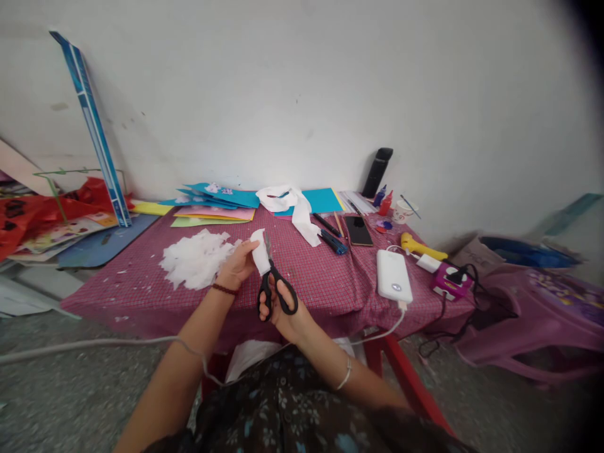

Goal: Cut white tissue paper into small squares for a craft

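Observation:
My left hand (239,264) pinches a strip of white tissue paper (260,253) near its upper part. In my right hand (285,314) is a pair of black-handled scissors (288,301), with fingers through the loops. The scissor blades point away from me and lie along the right side of the strip. Just left of my left hand is a loose pile of white paper scraps (194,259) on the tablecloth. Farther back, a longer length of white tissue (302,220) trails toward me from a loose bundle.
A red checked cloth (311,280) covers the table. Coloured paper sheets (217,200) lie at the back. On the right are a phone (358,231), a blue cutter (334,242), a white power bank (394,275) with a cable, a yellow tool (422,246) and a purple power socket (450,281).

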Demonstrator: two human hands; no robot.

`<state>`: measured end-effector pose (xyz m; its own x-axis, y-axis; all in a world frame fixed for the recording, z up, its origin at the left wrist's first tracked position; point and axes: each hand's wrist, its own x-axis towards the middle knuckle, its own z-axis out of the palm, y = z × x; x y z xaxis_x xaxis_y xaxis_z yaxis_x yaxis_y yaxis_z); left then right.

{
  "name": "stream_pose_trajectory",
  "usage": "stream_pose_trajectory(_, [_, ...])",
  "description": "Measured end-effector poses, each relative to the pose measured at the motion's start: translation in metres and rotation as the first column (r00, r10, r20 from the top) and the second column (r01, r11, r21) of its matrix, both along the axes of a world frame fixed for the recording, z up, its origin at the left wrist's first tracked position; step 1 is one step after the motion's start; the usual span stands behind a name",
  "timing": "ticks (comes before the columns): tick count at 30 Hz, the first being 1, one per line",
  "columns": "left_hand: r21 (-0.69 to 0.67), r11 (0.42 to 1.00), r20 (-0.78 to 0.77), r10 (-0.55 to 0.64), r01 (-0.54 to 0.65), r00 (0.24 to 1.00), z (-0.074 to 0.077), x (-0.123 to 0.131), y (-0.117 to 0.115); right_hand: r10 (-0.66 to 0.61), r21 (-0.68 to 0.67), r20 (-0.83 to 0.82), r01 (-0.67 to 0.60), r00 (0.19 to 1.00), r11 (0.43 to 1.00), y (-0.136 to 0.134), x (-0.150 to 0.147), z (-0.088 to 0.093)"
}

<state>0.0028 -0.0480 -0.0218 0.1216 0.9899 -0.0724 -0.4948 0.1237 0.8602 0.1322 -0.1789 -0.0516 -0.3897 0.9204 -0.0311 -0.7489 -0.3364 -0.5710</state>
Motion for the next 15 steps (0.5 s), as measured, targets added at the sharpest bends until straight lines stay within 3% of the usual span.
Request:
stream_pose_trajectory(9, [-0.022,0.96,-0.147,-0.278,0.278,0.949,0.006,0.0,-0.013,-0.022,-0.023,-0.094,0.02,0.995,1.0,0.002,0.004,0.005])
stream_pose_trajectory(15, [-0.024,0.946,-0.144,-0.323,0.323,0.935,0.003,0.002,-0.014,-0.092,0.002,-0.033,0.092,0.995,0.996,0.0,0.004,0.008])
